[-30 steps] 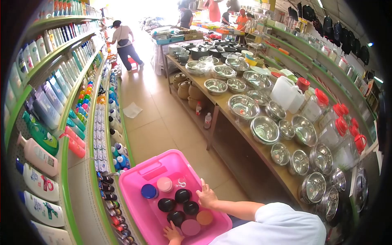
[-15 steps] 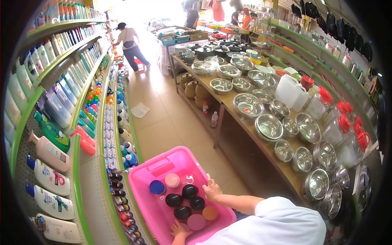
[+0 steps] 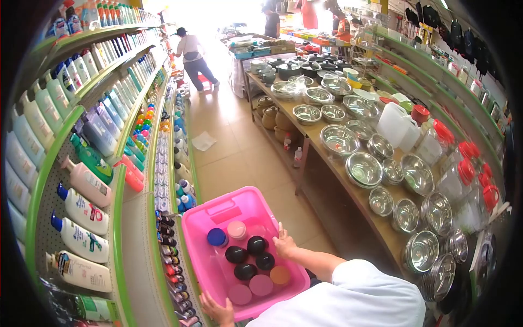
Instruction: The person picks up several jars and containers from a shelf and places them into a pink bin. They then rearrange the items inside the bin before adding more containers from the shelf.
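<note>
A pink plastic tub point(image 3: 199, 261) stands in front of me, tilted in view. In it are several round-lidded jars: a blue-lidded jar point(image 3: 217, 237), a pale pink one point(image 3: 237, 229), several black ones point(image 3: 236, 254), two mauve ones point(image 3: 261, 284) and an orange-brown one point(image 3: 280, 276). My right hand point(image 3: 284, 243) grips the tub's right rim, its thumb pointing up. My left hand point(image 3: 218, 312) is at the near left corner, fingers over the outer wall and thumb toward the inside. The undersides of both hands are hidden.
Shelves of bottles point(image 3: 84, 237) run along my left. To my right a long table point(image 3: 321, 150) bears steel bowls point(image 3: 364, 169) and clear red-lidded jars point(image 3: 452, 185). A person point(image 3: 193, 57) stands up the aisle. A white sheet point(image 3: 204, 141) lies on the floor.
My left hand has shifted from inside the tub's near left part to its outer left corner, uncovering a mauve lid. The view has turned slightly left. My right hand stays on the rim.
</note>
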Tool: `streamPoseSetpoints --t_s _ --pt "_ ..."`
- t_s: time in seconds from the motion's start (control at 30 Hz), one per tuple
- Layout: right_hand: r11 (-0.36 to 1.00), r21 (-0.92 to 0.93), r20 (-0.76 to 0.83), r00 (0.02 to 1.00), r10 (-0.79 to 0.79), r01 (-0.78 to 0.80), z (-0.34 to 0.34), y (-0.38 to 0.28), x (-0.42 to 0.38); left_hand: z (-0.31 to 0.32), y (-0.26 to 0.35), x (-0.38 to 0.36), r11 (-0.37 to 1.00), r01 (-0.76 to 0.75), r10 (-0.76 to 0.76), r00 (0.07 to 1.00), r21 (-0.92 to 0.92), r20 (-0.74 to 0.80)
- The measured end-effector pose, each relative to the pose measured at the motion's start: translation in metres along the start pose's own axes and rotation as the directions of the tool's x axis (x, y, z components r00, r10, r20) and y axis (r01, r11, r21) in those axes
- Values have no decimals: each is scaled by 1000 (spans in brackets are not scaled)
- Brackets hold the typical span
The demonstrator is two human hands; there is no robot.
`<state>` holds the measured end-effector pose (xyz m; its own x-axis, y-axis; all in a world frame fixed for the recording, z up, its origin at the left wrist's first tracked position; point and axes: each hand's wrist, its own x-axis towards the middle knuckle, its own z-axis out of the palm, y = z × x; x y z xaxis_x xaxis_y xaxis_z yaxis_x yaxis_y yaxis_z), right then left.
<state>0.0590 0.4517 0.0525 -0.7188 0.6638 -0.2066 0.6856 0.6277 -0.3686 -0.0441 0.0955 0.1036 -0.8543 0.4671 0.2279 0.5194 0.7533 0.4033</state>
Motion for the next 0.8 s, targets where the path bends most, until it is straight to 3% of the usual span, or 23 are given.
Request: streamPoseSetpoints --t_s 0.07,0.13,0.2,0.3,0.37,0.53,0.67,0.8 --pt "999 -35 9 1000 -17 18 2 6 3 -5 -14 -4 998 28 -24 998 61 -66" --pt "997 -72 36 999 -40 42 -4 9 -2 -5 -29 -10 974 213 -219 974 -82 -63" --pt "995 -100 146 989 34 -20 -26 6 -11 1 -37 -11 949 308 -305 951 -60 55" --pt "997 -70 69 998 -11 16 -34 6 -40 -2 -31 -8 882 462 -431 871 -95 238" --pt "999 -34 64 997 -37 39 -26 9 -60 40 -64 -19 901 433 -431 883 33 185" --pt "989 146 -18 1000 -15 17 -16 11 -76 49 -58 -20 892 451 -450 890 6 71" --pt "995 93 25 999 -41 39 -22 11 -74 44 -53 -17 886 464 -464 883 10 74" --pt "997 60 -51 998 -40 43 -18 11 -75 43 -51 -16 899 437 -436 898 -5 51"
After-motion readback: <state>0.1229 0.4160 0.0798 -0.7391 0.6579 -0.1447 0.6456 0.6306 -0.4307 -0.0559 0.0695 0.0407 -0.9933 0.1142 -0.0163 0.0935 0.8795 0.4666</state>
